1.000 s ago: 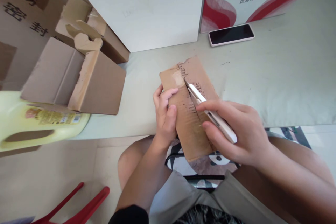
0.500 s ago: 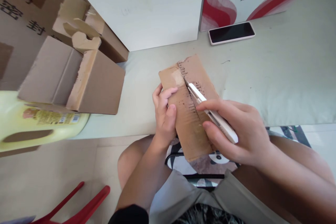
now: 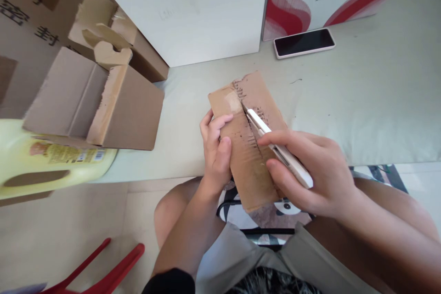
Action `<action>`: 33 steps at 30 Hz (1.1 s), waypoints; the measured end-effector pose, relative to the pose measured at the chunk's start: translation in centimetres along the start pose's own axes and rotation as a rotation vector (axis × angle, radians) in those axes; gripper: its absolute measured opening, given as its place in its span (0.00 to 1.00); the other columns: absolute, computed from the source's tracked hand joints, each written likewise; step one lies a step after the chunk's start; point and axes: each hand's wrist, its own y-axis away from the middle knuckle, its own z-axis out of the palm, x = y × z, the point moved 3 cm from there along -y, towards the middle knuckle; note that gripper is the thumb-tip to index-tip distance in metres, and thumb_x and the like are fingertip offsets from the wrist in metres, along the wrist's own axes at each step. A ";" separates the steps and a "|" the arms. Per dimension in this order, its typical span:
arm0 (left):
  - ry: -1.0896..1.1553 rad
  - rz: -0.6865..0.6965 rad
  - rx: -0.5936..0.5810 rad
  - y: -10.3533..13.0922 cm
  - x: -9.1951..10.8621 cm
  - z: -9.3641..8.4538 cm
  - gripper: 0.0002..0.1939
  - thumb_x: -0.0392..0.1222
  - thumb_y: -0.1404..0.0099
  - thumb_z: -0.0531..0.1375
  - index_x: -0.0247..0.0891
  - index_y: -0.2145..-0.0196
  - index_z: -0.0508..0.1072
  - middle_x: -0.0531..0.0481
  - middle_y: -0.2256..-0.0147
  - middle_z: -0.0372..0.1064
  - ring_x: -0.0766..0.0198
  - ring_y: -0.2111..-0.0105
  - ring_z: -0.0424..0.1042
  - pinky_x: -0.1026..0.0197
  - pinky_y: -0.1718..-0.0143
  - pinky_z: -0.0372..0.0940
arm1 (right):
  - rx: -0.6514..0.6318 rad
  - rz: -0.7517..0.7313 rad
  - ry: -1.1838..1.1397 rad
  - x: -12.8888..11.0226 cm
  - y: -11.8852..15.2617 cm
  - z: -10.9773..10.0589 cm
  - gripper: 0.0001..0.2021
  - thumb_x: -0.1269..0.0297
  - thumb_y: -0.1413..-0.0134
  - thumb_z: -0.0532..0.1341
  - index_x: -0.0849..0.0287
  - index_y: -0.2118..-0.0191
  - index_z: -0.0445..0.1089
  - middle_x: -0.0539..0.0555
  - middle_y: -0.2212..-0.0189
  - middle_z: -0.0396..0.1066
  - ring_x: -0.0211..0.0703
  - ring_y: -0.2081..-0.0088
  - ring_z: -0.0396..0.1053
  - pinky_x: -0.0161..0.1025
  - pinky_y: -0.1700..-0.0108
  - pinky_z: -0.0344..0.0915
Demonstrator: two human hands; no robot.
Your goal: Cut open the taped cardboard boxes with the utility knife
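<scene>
A brown piece of cardboard (image 3: pixel 253 174) is held tilted above my lap, its upper part over the pale green surface. Dark torn marks and a slit run down it. My left hand (image 3: pixel 217 147) grips its left edge, thumb and fingertips on the front face. In my right hand (image 3: pixel 313 165) is a white utility knife (image 3: pixel 291 161), held between thumb and forefinger. The thin blade points up and left, with its tip at the top of the slit. Some of my right fingers are hidden behind the knife and hand.
Opened cardboard boxes (image 3: pixel 132 110) stand at the left beside a yellow jug (image 3: pixel 86 170). A phone (image 3: pixel 305 43) lies before a red and white carton (image 3: pixel 292 4). A white box (image 3: pixel 206 18) is at the back. Red bars (image 3: pixel 117 266) show at lower left.
</scene>
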 end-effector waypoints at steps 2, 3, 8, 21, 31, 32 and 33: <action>0.001 -0.003 -0.007 0.0 0.0 0.0 0.23 0.64 0.27 0.50 0.54 0.44 0.69 0.47 0.39 0.58 0.46 0.32 0.54 0.38 0.31 0.52 | -0.001 -0.001 -0.003 0.0 0.0 0.0 0.07 0.70 0.39 0.57 0.55 0.55 0.66 0.45 0.78 0.68 0.35 0.79 0.64 0.33 0.75 0.60; -0.005 -0.007 -0.013 0.0 0.0 0.0 0.23 0.64 0.27 0.49 0.54 0.44 0.69 0.46 0.39 0.58 0.46 0.32 0.54 0.38 0.31 0.52 | 0.000 -0.003 -0.003 -0.1 0.0 0.0 0.07 0.70 0.39 0.57 0.55 0.55 0.66 0.45 0.78 0.68 0.34 0.80 0.63 0.33 0.76 0.60; -0.024 -0.023 -0.019 0.1 -0.2 0.0 0.24 0.65 0.28 0.48 0.53 0.43 0.68 0.46 0.38 0.57 0.46 0.32 0.54 0.38 0.31 0.53 | 0.007 -0.007 -0.002 -0.1 -0.1 0.0 0.07 0.70 0.39 0.57 0.56 0.56 0.66 0.45 0.78 0.68 0.33 0.80 0.62 0.33 0.76 0.60; -0.026 -0.021 -0.015 0.0 0.0 0.0 0.25 0.66 0.28 0.48 0.52 0.44 0.69 0.45 0.39 0.59 0.46 0.32 0.54 0.38 0.31 0.53 | -0.006 -0.002 -0.012 0.0 -0.1 -0.1 0.07 0.71 0.39 0.57 0.55 0.55 0.66 0.45 0.78 0.68 0.34 0.80 0.63 0.33 0.76 0.61; 0.008 -0.011 -0.019 0.0 0.0 0.0 0.22 0.63 0.27 0.49 0.54 0.44 0.68 0.46 0.40 0.58 0.46 0.31 0.53 0.38 0.31 0.53 | -0.009 0.010 -0.027 -0.1 -0.1 -0.1 0.07 0.70 0.39 0.57 0.56 0.55 0.66 0.45 0.79 0.68 0.33 0.81 0.62 0.33 0.76 0.60; 0.009 -0.009 -0.020 0.0 0.0 0.0 0.22 0.63 0.27 0.49 0.54 0.44 0.68 0.47 0.40 0.58 0.47 0.32 0.53 0.39 0.31 0.53 | -0.007 0.010 -0.026 -0.1 -0.1 -0.1 0.07 0.70 0.39 0.57 0.56 0.55 0.66 0.45 0.79 0.68 0.33 0.81 0.62 0.33 0.76 0.60; 0.008 -0.005 -0.020 0.0 0.0 0.0 0.22 0.63 0.27 0.49 0.54 0.43 0.68 0.47 0.39 0.58 0.47 0.32 0.54 0.39 0.31 0.53 | -0.006 0.011 -0.025 -0.1 -0.1 -0.1 0.07 0.71 0.39 0.57 0.56 0.56 0.66 0.45 0.79 0.68 0.33 0.81 0.62 0.33 0.76 0.61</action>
